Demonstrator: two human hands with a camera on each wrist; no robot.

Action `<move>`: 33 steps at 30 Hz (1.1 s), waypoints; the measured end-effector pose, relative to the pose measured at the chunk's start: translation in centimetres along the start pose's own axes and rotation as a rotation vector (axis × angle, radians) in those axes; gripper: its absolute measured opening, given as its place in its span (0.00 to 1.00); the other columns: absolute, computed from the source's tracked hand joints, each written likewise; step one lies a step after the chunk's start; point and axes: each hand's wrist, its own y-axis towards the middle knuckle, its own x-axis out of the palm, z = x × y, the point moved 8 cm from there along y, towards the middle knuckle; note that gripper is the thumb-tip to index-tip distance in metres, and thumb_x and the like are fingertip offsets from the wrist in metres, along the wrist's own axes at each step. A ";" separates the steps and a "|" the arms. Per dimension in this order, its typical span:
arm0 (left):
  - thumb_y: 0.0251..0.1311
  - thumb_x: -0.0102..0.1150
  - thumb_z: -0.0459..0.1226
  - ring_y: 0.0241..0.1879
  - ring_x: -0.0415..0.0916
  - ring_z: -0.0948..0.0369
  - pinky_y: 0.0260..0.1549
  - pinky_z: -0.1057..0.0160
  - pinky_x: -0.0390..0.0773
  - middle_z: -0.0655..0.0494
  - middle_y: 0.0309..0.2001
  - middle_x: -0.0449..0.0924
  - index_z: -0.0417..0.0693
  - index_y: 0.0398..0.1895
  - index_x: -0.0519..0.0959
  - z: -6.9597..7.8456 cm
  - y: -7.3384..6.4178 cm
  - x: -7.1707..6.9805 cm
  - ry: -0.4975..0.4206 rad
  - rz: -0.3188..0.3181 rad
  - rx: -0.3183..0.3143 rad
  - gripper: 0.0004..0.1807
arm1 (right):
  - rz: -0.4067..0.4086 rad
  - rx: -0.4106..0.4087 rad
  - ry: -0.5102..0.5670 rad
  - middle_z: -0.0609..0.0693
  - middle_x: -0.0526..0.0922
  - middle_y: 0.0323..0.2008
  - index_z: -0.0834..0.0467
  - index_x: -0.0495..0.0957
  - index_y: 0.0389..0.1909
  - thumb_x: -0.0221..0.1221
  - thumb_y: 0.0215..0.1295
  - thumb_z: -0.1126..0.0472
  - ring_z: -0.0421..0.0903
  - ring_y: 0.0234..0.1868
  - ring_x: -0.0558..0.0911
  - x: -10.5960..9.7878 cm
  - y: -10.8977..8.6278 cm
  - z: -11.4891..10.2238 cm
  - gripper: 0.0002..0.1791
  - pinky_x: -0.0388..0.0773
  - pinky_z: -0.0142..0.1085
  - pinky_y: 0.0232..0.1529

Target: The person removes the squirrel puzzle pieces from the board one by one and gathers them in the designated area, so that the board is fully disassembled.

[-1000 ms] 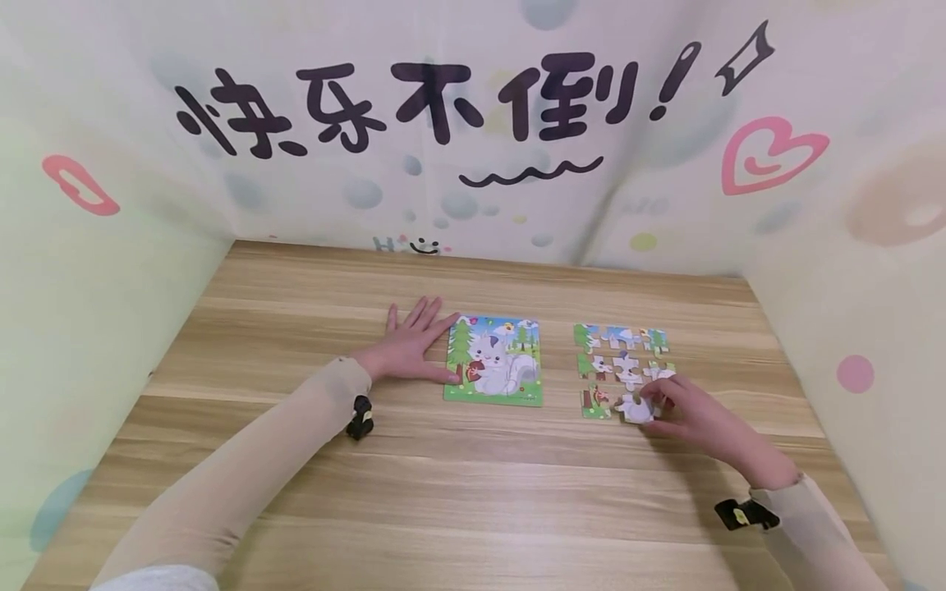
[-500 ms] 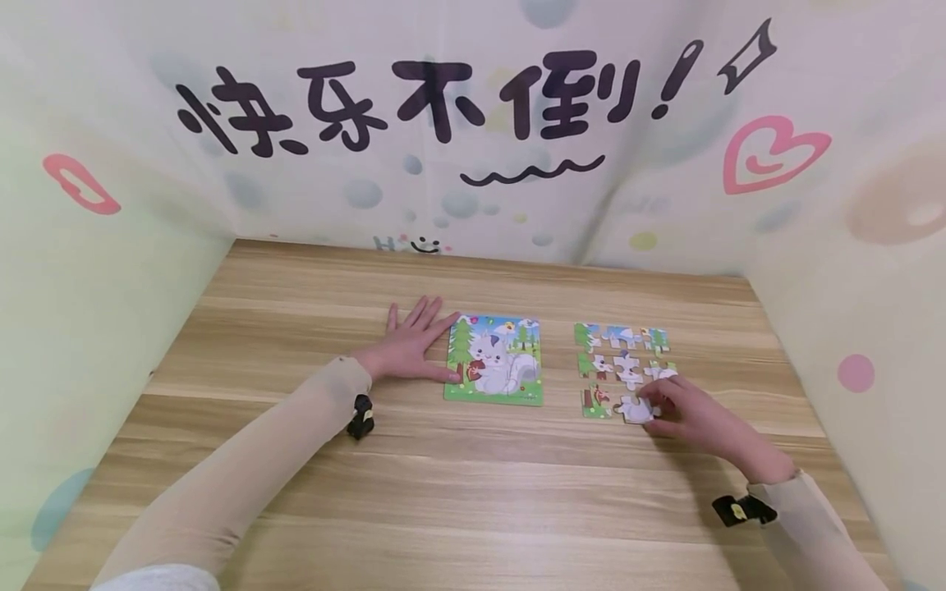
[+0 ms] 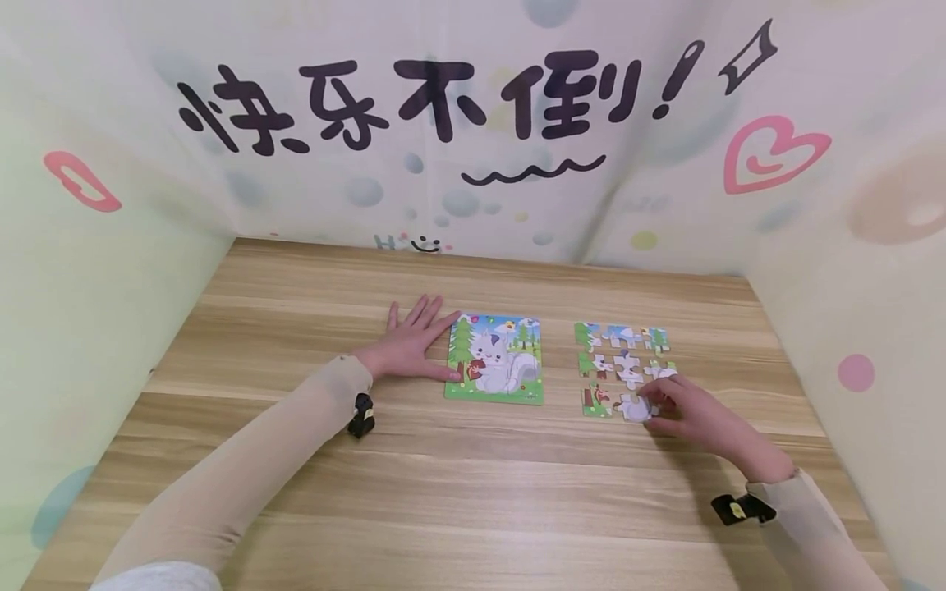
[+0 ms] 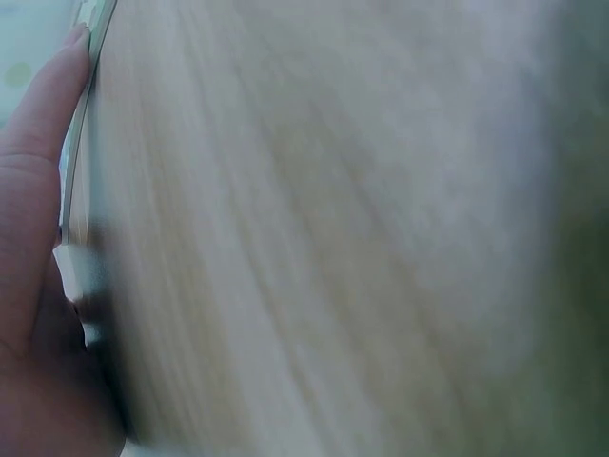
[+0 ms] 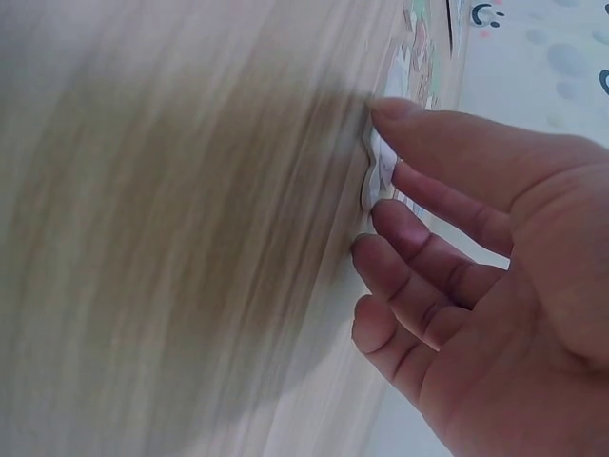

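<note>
A square picture board [image 3: 510,382] with a grey squirrel and trees lies on the wooden table. My left hand [image 3: 405,353] is spread flat beside it, thumb and index finger at its left edge. To the right, several jigsaw pieces lie in loose rows, among them a tree piece [image 3: 585,335] at the far left corner and a squirrel-face piece [image 3: 626,369] in the middle. My right hand [image 3: 687,414] pinches a grey-and-white puzzle piece [image 3: 633,408] in the nearest row between thumb and fingers. In the right wrist view, this piece [image 5: 383,162] shows edge-on at the thumb tip.
The wood-grain table [image 3: 473,492] stretches towards me in front of the board and pieces. A printed cloth [image 3: 443,205] with large dark characters stands along its back edge, and pale panels close off both sides. A black strap [image 3: 742,510] sits at my right wrist.
My right hand and the piece in it have shifted very slightly left, towards the neighbouring corner piece. The left hand stays at the board.
</note>
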 end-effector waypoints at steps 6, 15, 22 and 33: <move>0.56 0.66 0.69 0.83 0.21 0.43 0.70 0.28 0.18 0.43 0.85 0.27 0.58 0.86 0.45 0.1 -0.1 0.0 -0.005 -0.004 -0.003 0.62 | 0.010 -0.008 -0.007 0.48 0.80 0.43 0.61 0.81 0.53 0.74 0.62 0.61 0.43 0.42 0.76 -0.3 0.0 -0.2 0.20 0.79 0.38 0.42; 0.56 0.66 0.69 0.83 0.21 0.43 0.70 0.27 0.18 0.43 0.85 0.27 0.58 0.86 0.45 0.0 -0.1 -0.1 -0.011 -0.002 -0.002 0.63 | 0.040 -0.061 -0.065 0.46 0.80 0.39 0.61 0.81 0.52 0.72 0.64 0.61 0.43 0.39 0.77 -1.2 0.4 -2.6 0.18 0.79 0.39 0.38; 0.56 0.67 0.68 0.83 0.21 0.42 0.70 0.27 0.18 0.41 0.85 0.28 0.56 0.86 0.46 -0.1 -0.1 0.0 -0.019 0.005 0.003 0.62 | 0.021 -0.151 -0.069 0.49 0.80 0.44 0.60 0.81 0.53 0.70 0.67 0.60 0.47 0.42 0.79 -0.4 2.3 -6.8 0.17 0.81 0.43 0.43; 0.56 0.66 0.70 0.83 0.21 0.42 0.70 0.27 0.17 0.42 0.85 0.28 0.57 0.86 0.46 -0.2 -0.1 0.0 -0.010 0.004 0.001 0.63 | 0.035 -0.213 -0.155 0.58 0.82 0.48 0.64 0.79 0.55 0.71 0.65 0.61 0.54 0.47 0.84 1.0 6.1 -12.2 0.21 0.84 0.46 0.45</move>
